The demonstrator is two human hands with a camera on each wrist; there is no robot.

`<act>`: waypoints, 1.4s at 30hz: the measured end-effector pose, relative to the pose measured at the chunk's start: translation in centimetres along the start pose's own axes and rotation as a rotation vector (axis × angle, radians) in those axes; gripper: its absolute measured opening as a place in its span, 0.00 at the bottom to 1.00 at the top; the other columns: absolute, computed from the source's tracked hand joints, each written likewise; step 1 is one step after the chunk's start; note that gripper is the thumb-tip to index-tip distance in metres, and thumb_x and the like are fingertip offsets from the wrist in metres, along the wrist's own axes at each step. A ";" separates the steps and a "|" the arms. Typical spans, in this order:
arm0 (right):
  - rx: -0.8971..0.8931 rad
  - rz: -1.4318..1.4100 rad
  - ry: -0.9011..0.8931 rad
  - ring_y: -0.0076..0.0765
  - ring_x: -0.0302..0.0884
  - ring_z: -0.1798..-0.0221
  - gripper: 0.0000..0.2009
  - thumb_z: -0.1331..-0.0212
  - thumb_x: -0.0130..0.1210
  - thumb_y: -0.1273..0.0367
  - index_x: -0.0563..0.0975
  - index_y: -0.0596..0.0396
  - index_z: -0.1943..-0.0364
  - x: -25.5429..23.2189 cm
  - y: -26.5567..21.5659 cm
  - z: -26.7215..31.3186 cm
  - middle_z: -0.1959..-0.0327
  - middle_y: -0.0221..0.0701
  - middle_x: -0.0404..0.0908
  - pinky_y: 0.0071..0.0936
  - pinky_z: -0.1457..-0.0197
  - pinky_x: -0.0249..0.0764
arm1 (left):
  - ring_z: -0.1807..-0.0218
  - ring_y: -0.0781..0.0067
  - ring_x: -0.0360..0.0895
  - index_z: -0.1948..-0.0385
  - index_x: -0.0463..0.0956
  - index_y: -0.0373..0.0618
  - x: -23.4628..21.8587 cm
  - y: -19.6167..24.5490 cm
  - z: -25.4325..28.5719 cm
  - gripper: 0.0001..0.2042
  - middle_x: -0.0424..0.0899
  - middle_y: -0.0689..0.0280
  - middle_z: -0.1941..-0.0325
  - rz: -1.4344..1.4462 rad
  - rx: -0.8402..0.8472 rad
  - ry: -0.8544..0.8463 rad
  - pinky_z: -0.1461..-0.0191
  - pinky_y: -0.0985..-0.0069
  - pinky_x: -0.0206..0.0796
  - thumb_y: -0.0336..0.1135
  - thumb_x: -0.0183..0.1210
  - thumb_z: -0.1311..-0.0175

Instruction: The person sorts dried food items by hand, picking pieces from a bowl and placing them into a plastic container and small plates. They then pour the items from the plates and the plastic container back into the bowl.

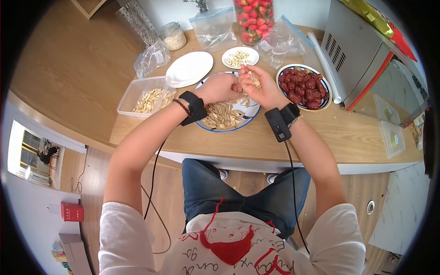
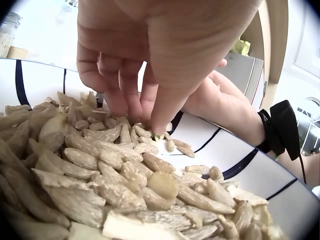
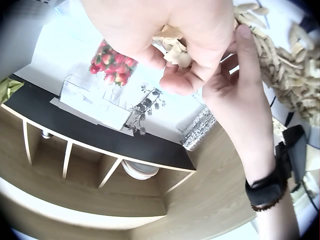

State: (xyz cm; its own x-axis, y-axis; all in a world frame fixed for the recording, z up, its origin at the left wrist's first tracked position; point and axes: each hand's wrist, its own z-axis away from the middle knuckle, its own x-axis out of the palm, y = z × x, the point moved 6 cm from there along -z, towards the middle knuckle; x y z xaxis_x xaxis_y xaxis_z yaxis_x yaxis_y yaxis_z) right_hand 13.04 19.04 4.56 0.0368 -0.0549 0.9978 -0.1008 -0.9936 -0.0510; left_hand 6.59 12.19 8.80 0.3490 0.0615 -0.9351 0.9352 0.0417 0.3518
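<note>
A white plate with blue stripes holds a pile of tan, spindle-shaped dried roots with some pale flat slices among them. My left hand reaches over the plate from the left. In the left wrist view its thumb and fingertips come together low at the pile's far edge, pinching at small root pieces; the tips partly hide what they hold. Beside it, my right hand is turned palm up above the plate's right side. Its curled fingers hold several pale dried slices.
Left of the plate stands a clear plastic box of pale slices, near stacked white plates. Behind are a small dish of pale seeds, zip bags and a strawberry-patterned container. A bowl of red dates and an oven stand right.
</note>
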 end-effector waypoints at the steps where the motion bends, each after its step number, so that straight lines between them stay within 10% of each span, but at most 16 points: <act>1: 0.002 0.008 -0.004 0.25 0.64 0.68 0.10 0.39 0.48 0.74 0.69 0.67 0.57 -0.1 0.0 -0.1 0.66 0.34 0.69 0.17 0.68 0.66 | 0.69 0.62 0.78 0.75 0.76 0.43 -0.1 -0.1 -0.1 0.13 0.80 0.63 0.74 0.022 0.002 0.019 0.64 0.69 0.67 0.43 0.64 0.51; 17: 0.061 0.202 0.087 0.27 0.65 0.63 0.14 0.37 0.46 0.72 0.65 0.70 0.53 0.3 1.2 0.3 0.61 0.37 0.67 0.19 0.60 0.69 | 0.71 0.72 0.75 0.66 0.80 0.41 -6.1 -0.4 2.7 0.08 0.81 0.62 0.68 0.036 -0.067 0.411 0.65 0.76 0.68 0.34 0.57 0.43; 24: 0.118 0.130 0.032 0.30 0.67 0.59 0.15 0.35 0.44 0.71 0.63 0.70 0.51 -0.2 0.9 0.0 0.59 0.39 0.68 0.19 0.58 0.70 | 0.69 0.63 0.76 0.69 0.77 0.41 -5.5 1.9 2.8 0.08 0.79 0.59 0.72 -0.054 -0.074 0.353 0.64 0.70 0.68 0.35 0.56 0.44; 29: 0.114 -0.030 -0.019 0.20 0.65 0.73 0.10 0.35 0.43 0.72 0.65 0.65 0.55 -0.4 0.3 -0.2 0.66 0.32 0.67 0.12 0.77 0.62 | 0.67 0.64 0.77 0.67 0.76 0.41 -2.4 -1.1 2.3 0.10 0.78 0.58 0.68 -0.054 -0.215 0.152 0.62 0.71 0.68 0.36 0.58 0.45; 32: 0.139 -0.036 -0.015 0.15 0.60 0.80 0.07 0.36 0.43 0.71 0.65 0.62 0.59 0.1 0.4 0.0 0.69 0.29 0.66 0.11 0.85 0.54 | 0.67 0.57 0.77 0.71 0.76 0.42 -0.2 0.6 1.5 0.08 0.79 0.57 0.72 0.084 0.095 0.093 0.62 0.66 0.68 0.36 0.56 0.47; 36: 0.125 0.041 -0.019 0.12 0.57 0.83 0.06 0.36 0.44 0.69 0.65 0.59 0.63 0.0 0.3 0.1 0.71 0.28 0.66 0.11 0.88 0.51 | 0.66 0.58 0.77 0.70 0.78 0.44 1.1 1.3 0.7 0.08 0.78 0.60 0.70 -0.093 0.113 0.127 0.62 0.66 0.68 0.36 0.57 0.47; 42: 0.095 0.111 -0.008 0.12 0.55 0.83 0.06 0.36 0.44 0.69 0.65 0.57 0.65 0.0 0.4 0.1 0.72 0.26 0.66 0.10 0.88 0.49 | 0.66 0.60 0.78 0.71 0.79 0.47 0.1 0.5 1.0 0.06 0.79 0.61 0.70 -0.100 -0.074 0.040 0.60 0.66 0.70 0.35 0.57 0.48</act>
State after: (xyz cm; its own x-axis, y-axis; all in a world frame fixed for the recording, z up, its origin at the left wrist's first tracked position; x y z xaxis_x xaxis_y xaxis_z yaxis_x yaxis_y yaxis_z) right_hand 13.08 18.63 4.56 0.0385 -0.1654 0.9855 -0.0106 -0.9862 -0.1651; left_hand 7.15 11.19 8.87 0.2502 0.0929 -0.9637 0.9575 0.1234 0.2605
